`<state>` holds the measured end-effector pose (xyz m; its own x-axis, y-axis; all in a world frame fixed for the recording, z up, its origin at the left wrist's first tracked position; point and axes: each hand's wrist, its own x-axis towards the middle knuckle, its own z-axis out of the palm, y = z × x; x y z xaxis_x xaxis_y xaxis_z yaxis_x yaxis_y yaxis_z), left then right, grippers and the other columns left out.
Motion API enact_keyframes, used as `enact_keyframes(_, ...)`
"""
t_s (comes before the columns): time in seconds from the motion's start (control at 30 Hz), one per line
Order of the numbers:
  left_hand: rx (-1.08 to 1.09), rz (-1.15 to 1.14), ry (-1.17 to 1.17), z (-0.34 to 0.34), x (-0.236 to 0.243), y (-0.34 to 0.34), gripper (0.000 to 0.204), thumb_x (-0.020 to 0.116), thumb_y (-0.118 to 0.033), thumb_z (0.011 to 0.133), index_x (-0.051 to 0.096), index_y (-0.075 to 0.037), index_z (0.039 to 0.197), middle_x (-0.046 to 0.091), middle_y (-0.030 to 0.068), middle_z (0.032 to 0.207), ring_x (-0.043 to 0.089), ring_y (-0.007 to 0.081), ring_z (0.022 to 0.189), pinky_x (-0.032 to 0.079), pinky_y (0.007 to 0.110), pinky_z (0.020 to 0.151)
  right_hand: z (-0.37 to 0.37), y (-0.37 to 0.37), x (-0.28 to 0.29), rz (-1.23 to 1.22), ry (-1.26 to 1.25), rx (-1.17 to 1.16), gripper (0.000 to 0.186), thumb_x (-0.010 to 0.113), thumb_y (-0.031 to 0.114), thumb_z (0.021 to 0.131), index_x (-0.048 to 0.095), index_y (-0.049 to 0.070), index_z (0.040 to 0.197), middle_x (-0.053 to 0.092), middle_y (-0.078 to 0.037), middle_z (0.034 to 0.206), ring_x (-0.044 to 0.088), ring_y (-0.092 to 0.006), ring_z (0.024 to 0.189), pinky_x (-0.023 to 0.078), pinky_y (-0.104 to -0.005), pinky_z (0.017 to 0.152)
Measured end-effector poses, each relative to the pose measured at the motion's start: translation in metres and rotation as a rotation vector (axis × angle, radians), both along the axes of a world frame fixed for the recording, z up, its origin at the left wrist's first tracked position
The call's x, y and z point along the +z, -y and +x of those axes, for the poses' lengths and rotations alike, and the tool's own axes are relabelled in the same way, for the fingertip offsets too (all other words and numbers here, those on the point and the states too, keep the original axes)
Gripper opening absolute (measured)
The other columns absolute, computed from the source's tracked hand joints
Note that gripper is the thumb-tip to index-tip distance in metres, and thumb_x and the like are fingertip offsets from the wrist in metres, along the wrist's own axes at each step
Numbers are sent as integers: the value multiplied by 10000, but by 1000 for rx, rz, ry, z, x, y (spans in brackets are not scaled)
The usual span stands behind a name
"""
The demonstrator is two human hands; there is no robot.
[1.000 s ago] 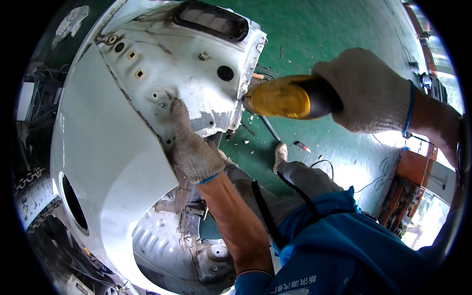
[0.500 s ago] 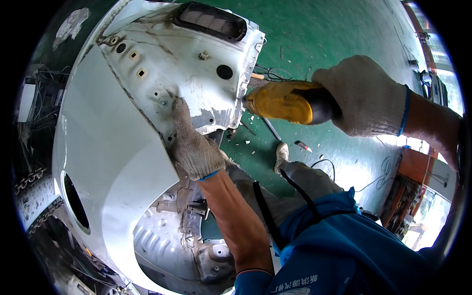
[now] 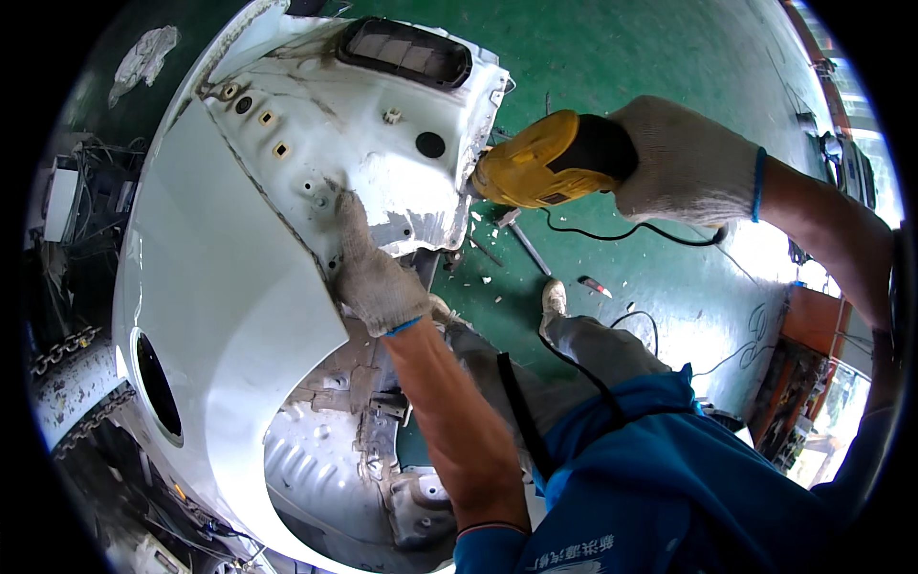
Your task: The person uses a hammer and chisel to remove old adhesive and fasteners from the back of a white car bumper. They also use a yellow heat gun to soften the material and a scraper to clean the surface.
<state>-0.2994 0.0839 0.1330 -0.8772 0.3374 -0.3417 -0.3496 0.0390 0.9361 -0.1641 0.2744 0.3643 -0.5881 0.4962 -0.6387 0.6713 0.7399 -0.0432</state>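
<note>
My gloved left hand (image 3: 382,287) grips the edge of a white car body panel (image 3: 363,153), its thumb laid flat on the painted metal and the other fingers hidden behind the edge. In my gloved right hand (image 3: 684,163) is a yellow-and-black corded power drill (image 3: 535,163), held level. The drill's nose meets the panel's right edge; whether a bit touches the metal is too small to tell. Several holes and bare scraped patches mark the panel, which adjoins a smooth curved white outer panel (image 3: 210,268).
A hammer (image 3: 526,239) and a red-handled knife (image 3: 595,286) lie on the green floor (image 3: 593,57) among pale chips, near my shoe (image 3: 554,298). A black cord (image 3: 631,231) hangs below the drill. Chains (image 3: 67,351) run by a metal beam at left.
The drill has tilted and rolled in my right hand, with its nose staying at the panel edge. Its cord now shows. My left hand keeps its hold; the view has shifted slightly.
</note>
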Motion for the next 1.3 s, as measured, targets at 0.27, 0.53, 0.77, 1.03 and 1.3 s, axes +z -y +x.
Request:
enact_keyframes(0.27,-268,-523,-847,-15,-26,54,599,631,-6,942,466,-7,1518,562,198,1463,615,284,1250,530,362,1038,77,-38,-2,-193,-260,-74,417,733,61,656,697,-41,1059,701,-121,781,646,-200,626,560,-333,623)
enact_keyframes(0.53,36,-172,-195,-9,-10,37,615,520,-424,1079,486,43,1477,574,148,1417,578,258,1249,492,367,1057,239,-48,-136,-429,-368,-970,343,754,96,680,703,-40,991,662,-34,780,620,-110,678,540,-276,644)
enact_keyframes(0.77,43,-128,-212,-2,4,7,633,503,-433,1083,427,21,1519,466,168,1519,501,293,1346,448,447,1124,351,-4,-314,-914,-942,-1777,411,717,130,838,578,-32,1189,684,-122,975,679,-218,843,590,-329,707)
enact_keyframes(1.03,308,-51,-251,-4,4,13,626,556,-377,1056,415,-15,1547,394,128,1592,394,283,1458,367,512,1213,377,41,-476,-874,-1148,-2289,361,737,136,890,587,30,1201,682,-132,996,711,-266,907,638,-362,786)
enact_keyframes(1.3,280,-182,-374,-4,-7,34,641,559,-338,1059,365,17,1557,444,203,1560,459,339,1413,433,508,1148,384,88,-491,-756,-1159,-2315,336,729,140,905,590,43,1194,673,-108,989,708,-249,903,645,-353,778)
